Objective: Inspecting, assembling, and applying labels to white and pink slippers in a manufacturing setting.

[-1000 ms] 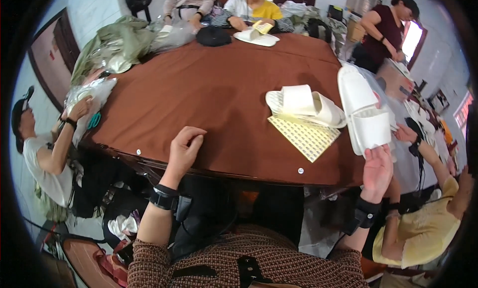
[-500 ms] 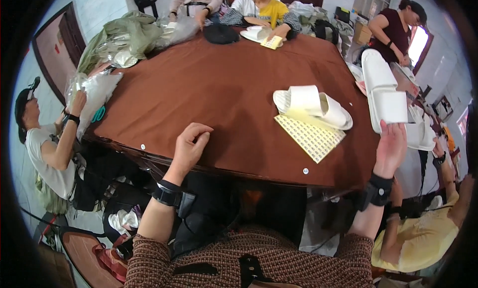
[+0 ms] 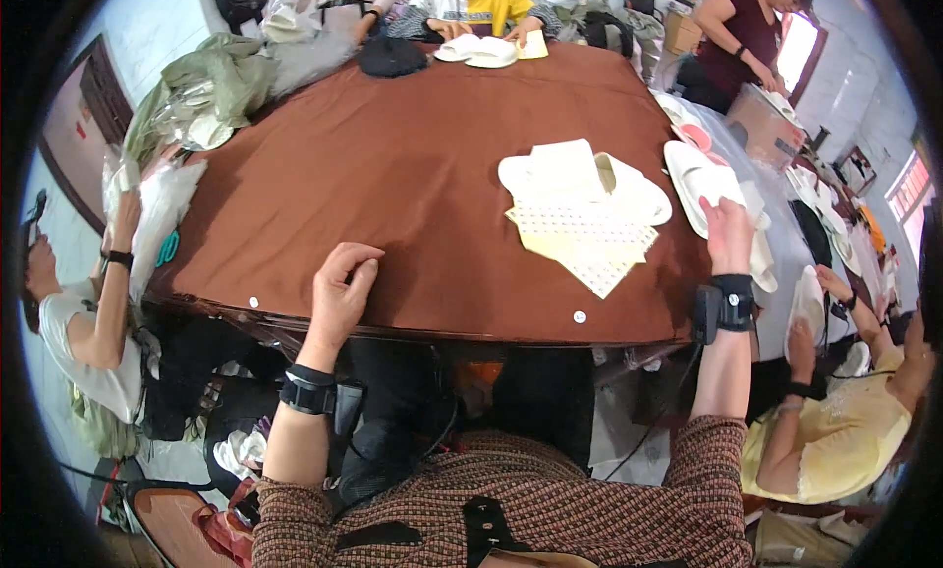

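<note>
My left hand (image 3: 341,295) rests on the near edge of the brown table (image 3: 413,165), fingers curled, holding nothing. My right hand (image 3: 728,236) reaches past the table's right edge and grips a white slipper (image 3: 699,180) by its strap end. A pair of white slippers (image 3: 580,175) lies on the table's right side, on top of a yellow dotted sheet (image 3: 587,246).
Other people sit around the table: one at the left holding a plastic bag (image 3: 157,209), one at the far side with white slippers (image 3: 476,49), one at the lower right in yellow (image 3: 835,440). A heap of green cloth (image 3: 211,82) lies at the far left. More slippers pile at the right (image 3: 815,214).
My right hand has brought the white slipper down and in toward the table's right edge. The view has tilted, so the table sits lower. My left hand stays on the table edge.
</note>
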`<state>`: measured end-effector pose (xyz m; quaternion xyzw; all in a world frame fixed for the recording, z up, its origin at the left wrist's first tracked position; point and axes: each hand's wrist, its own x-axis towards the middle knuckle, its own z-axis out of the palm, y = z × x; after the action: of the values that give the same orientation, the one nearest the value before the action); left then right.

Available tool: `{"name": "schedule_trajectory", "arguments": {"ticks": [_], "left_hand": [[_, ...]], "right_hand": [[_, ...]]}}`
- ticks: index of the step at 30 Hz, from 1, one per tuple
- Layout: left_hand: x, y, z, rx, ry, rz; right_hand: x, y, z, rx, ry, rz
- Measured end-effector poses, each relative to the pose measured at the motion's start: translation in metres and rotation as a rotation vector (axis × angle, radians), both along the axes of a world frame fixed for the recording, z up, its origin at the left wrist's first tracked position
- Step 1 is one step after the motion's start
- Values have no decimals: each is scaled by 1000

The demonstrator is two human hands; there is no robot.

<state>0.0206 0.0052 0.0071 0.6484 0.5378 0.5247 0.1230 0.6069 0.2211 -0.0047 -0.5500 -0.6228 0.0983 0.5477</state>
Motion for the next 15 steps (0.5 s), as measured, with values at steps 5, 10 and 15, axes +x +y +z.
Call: {"name": "schedule_trajectory", "arguments": {"ticks": [5, 10, 15], "left_hand": [[-3, -11, 4, -27, 19, 43], [-8, -22, 3, -49, 6, 82], [3, -5, 4, 5, 72, 25]], "right_hand": [[-38, -24, 21, 42, 922, 226], [-61, -59, 31, 105, -612, -292], [-24, -55, 21, 159, 675, 253]]}}
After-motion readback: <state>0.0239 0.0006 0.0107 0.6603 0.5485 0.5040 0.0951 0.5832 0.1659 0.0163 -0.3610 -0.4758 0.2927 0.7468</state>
